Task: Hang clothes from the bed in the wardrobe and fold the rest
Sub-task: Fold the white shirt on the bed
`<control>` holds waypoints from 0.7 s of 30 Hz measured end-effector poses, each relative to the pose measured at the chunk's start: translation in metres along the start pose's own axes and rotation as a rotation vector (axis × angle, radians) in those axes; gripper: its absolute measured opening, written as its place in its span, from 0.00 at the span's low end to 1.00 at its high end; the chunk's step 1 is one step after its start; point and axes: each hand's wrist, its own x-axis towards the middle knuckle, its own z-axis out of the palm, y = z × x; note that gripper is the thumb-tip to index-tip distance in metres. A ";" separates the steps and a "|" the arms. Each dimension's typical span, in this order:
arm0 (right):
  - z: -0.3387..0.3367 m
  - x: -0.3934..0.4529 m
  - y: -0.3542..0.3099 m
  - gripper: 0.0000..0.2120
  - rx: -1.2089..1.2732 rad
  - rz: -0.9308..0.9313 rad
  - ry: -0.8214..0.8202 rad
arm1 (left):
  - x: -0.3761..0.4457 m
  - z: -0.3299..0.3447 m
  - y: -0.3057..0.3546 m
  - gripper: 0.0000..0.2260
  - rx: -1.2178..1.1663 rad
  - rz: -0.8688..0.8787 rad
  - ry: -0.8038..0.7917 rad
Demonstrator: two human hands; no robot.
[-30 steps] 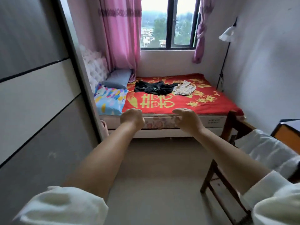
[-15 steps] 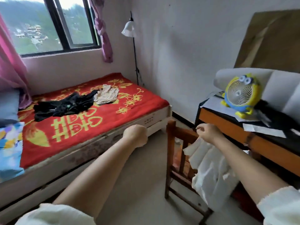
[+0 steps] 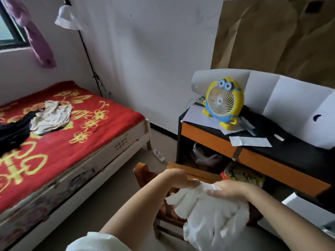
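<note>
Over the wooden chair (image 3: 190, 173) our two hands meet on a white garment (image 3: 206, 212) draped across its backrest. Our left hand (image 3: 178, 179) has its fingers closed into the upper edge of the cloth, and our right hand (image 3: 229, 192) lies on it just beside the left, fingers long and thumb tucked toward the fabric; we cannot tell whether that hand truly pinches the cloth or only presses it. The garment hangs bunched down the chair's near side.

Judged from how things lie, we are at the very start. Well away from the chair, on the bed (image 3: 54, 151), a black garment (image 3: 12, 132) and a pale crumpled garment (image 3: 51, 117) lie touching each other on the red cover, neither folded nor hung. No wardrobe shows in this view, so we cannot say anything hangs there. The white piece on the chair seems to be the first thing we are taking up, and whether it is meant for hanger or folding is unclear. Everything on the bed remains to be sorted, carried, hung, or folded.

Beyond the chair a yellow fan (image 3: 222, 104) stands on the tabletop (image 3: 290, 149).
</note>
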 end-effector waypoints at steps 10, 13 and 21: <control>-0.003 0.026 0.023 0.29 0.117 -0.031 0.013 | 0.024 -0.008 -0.003 0.10 -0.335 0.197 0.144; 0.003 0.028 0.027 0.34 0.076 -0.013 0.071 | 0.015 -0.013 -0.008 0.10 -0.603 0.166 0.173; 0.003 0.016 0.017 0.17 0.138 -0.195 0.469 | 0.001 -0.037 -0.029 0.08 -1.231 0.159 0.260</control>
